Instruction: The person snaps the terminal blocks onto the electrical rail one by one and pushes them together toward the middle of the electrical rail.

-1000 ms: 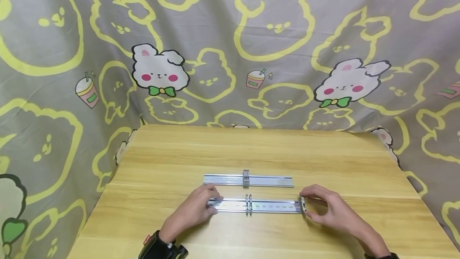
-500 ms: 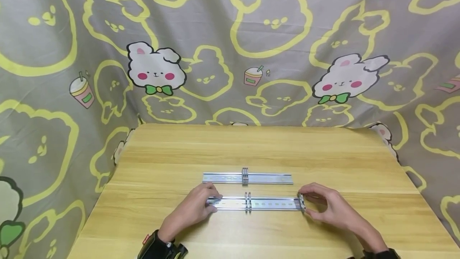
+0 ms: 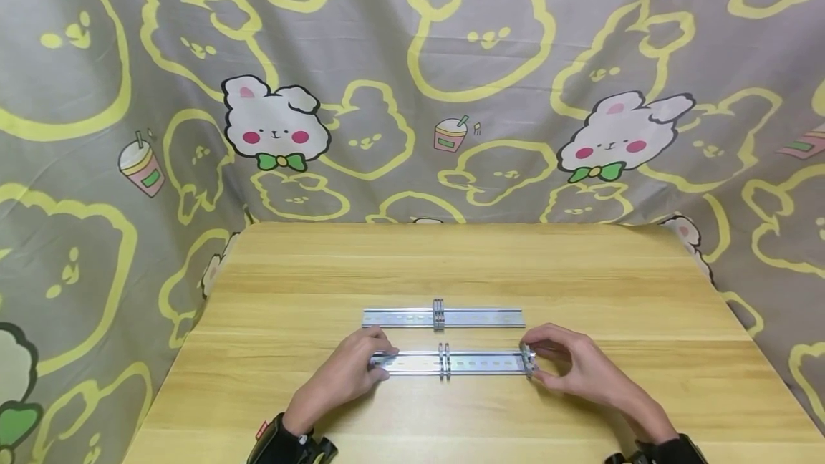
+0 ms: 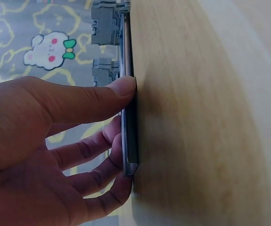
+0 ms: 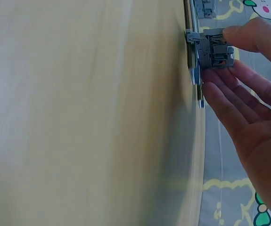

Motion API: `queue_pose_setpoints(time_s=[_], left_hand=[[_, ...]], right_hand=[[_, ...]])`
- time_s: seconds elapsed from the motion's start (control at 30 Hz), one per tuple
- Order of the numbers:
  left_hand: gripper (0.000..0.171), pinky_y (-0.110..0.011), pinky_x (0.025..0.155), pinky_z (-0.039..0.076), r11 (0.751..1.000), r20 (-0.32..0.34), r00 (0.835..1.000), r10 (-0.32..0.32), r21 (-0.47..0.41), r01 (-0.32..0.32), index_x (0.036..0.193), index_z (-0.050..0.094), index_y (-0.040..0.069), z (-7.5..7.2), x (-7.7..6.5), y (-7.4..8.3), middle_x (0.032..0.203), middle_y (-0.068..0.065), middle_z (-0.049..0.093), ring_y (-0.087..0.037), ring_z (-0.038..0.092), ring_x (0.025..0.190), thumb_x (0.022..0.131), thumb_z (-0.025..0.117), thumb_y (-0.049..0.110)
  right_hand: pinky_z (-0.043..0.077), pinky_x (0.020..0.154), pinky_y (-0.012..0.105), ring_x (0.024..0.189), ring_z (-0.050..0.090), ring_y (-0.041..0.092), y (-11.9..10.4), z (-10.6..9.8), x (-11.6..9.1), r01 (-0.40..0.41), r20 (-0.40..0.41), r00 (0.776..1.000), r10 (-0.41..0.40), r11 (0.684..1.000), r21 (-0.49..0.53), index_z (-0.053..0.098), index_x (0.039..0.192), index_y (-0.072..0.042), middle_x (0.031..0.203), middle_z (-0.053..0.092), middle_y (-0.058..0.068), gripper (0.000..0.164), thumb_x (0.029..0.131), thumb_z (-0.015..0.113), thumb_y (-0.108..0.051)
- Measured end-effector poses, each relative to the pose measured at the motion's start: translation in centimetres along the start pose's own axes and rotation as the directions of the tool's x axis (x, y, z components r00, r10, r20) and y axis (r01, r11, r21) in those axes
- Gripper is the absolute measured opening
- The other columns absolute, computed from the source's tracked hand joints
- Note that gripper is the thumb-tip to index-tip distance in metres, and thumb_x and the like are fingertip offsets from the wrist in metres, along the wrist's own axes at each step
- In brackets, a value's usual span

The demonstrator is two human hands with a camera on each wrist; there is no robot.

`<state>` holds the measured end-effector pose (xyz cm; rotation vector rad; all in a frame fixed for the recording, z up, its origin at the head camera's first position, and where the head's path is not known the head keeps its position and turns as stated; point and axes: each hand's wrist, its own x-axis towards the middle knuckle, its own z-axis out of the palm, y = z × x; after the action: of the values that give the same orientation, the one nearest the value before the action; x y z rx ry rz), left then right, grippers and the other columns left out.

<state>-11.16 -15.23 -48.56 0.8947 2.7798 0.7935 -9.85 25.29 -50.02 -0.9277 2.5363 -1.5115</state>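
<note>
The nearer slotted metal DIN rail (image 3: 486,364) lies crosswise on the table. My left hand (image 3: 351,371) grips its left end, thumb on the near edge and fingers on the far edge, as the left wrist view (image 4: 27,136) also shows. At the other end, my right hand (image 3: 583,371) pinches a grey terminal block (image 5: 215,49) between thumb and fingers. That block sits across the rail, with a short stub of rail showing past it. Two thin grey terminal blocks (image 3: 444,361) stand near the rail's middle, a small gap between them.
Behind lies a second DIN rail (image 3: 486,317), parallel to the first, with several grey terminal blocks (image 3: 438,315) packed together at its middle. The wooden table (image 3: 322,263) meets a patterned cloth (image 3: 387,41) at its back and sides.
My right hand has moved the terminal block leftward from the rail's right end, so a bit of rail now shows beyond it. My left hand keeps its grip. The head view has shifted slightly.
</note>
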Motion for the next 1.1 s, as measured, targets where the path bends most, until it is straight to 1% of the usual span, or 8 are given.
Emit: queue_pose_setpoints(time_s=[0.17, 0.33, 0.53, 0.57, 0.77, 0.87, 1.0, 1.1], left_hand=[[0.029, -0.037, 0.083, 0.056, 1.000, -0.008, 1.000, 0.007, 0.001, -0.007, 0.105, 0.076, 0.006, 0.0, 0.0, -0.1, 0.096, 0.002, 0.064, -0.016, 0.060, 0.091, 0.077, 0.079, 0.010], [0.030, -0.037, 0.082, 0.057, 1.000, -0.017, 1.000, 0.021, -0.001, -0.021, 0.105, 0.076, 0.004, 0.1, 0.0, 0.0, 0.095, 0.000, 0.065, -0.018, 0.061, 0.090, 0.076, 0.080, 0.009], [0.030, -0.036, 0.081, 0.057, 1.000, -0.016, 1.000, 0.015, 0.007, -0.015, 0.105, 0.076, 0.004, 0.0, 0.1, 0.1, 0.096, 0.000, 0.065, -0.017, 0.061, 0.090, 0.075, 0.080, 0.009], [0.030, -0.036, 0.081, 0.057, 1.000, -0.015, 1.000, 0.011, 0.005, -0.011, 0.105, 0.076, 0.005, 0.0, 0.1, 0.1, 0.096, 0.000, 0.064, -0.017, 0.061, 0.090, 0.075, 0.080, 0.009], [0.030, -0.035, 0.080, 0.057, 1.000, -0.019, 1.000, 0.009, 0.001, -0.009, 0.105, 0.076, 0.005, 0.0, 0.0, 0.0, 0.096, 0.001, 0.064, -0.017, 0.061, 0.089, 0.075, 0.080, 0.008], [0.030, -0.035, 0.079, 0.057, 1.000, -0.023, 1.000, 0.015, 0.001, -0.015, 0.104, 0.076, 0.005, 0.0, 0.0, 0.0, 0.096, 0.000, 0.064, -0.017, 0.061, 0.089, 0.075, 0.080, 0.008], [0.030, -0.035, 0.080, 0.057, 1.000, -0.013, 1.000, 0.005, 0.001, -0.005, 0.105, 0.076, 0.005, 0.1, 0.0, 0.0, 0.096, 0.000, 0.064, -0.017, 0.061, 0.090, 0.075, 0.080, 0.008], [0.030, -0.035, 0.080, 0.057, 1.000, -0.003, 1.000, -0.002, -0.004, 0.002, 0.105, 0.076, 0.005, 0.0, 0.0, 0.0, 0.096, 0.000, 0.064, -0.017, 0.060, 0.090, 0.076, 0.079, 0.008]], right_hand=[[0.057, 0.085, 0.038, 0.102, 0.066, 0.026, -0.4, 0.6, 0.8, 0.014, 0.010, 1.000, -0.013, 0.997, -0.073, 0.063, 0.117, 0.001, 0.112, 0.067, 0.009, 0.053, 0.067, 0.081, 0.006], [0.058, 0.084, 0.037, 0.100, 0.066, 0.022, -0.7, 1.3, 1.6, 0.037, 0.017, 0.999, -0.035, 0.986, -0.160, 0.064, 0.116, -0.002, 0.112, 0.068, 0.005, 0.052, 0.067, 0.083, -0.001], [0.058, 0.083, 0.041, 0.100, 0.064, 0.016, -1.2, 2.3, 2.4, 0.065, 0.013, 0.998, -0.064, 0.964, -0.257, 0.066, 0.114, -0.008, 0.112, 0.068, -0.001, 0.052, 0.066, 0.086, -0.010], [0.058, 0.083, 0.042, 0.100, 0.064, 0.017, -1.3, 2.4, 2.5, 0.074, 0.014, 0.997, -0.073, 0.961, -0.266, 0.066, 0.114, -0.008, 0.111, 0.068, 0.000, 0.052, 0.066, 0.087, -0.010], [0.058, 0.079, 0.046, 0.095, 0.065, 0.022, -1.4, 3.3, 3.2, 0.090, 0.009, 0.996, -0.091, 0.963, -0.255, 0.066, 0.111, -0.007, 0.108, 0.069, 0.004, 0.053, 0.063, 0.088, -0.008], [0.058, 0.079, 0.047, 0.095, 0.065, 0.024, -1.5, 3.8, 3.5, 0.078, 0.005, 0.997, -0.079, 0.967, -0.244, 0.066, 0.110, -0.006, 0.107, 0.069, 0.005, 0.053, 0.062, 0.088, -0.007], [0.057, 0.083, 0.045, 0.099, 0.064, 0.020, -2.1, 4.3, 3.9, 0.047, 0.017, 0.999, -0.044, 0.969, -0.244, 0.066, 0.111, -0.009, 0.109, 0.068, 0.002, 0.051, 0.065, 0.088, -0.010], [0.057, 0.084, 0.044, 0.099, 0.064, 0.018, -2.4, 4.7, 4.3, 0.059, 0.027, 0.998, -0.054, 0.970, -0.237, 0.065, 0.112, -0.010, 0.110, 0.068, 0.000, 0.051, 0.066, 0.087, -0.013]])
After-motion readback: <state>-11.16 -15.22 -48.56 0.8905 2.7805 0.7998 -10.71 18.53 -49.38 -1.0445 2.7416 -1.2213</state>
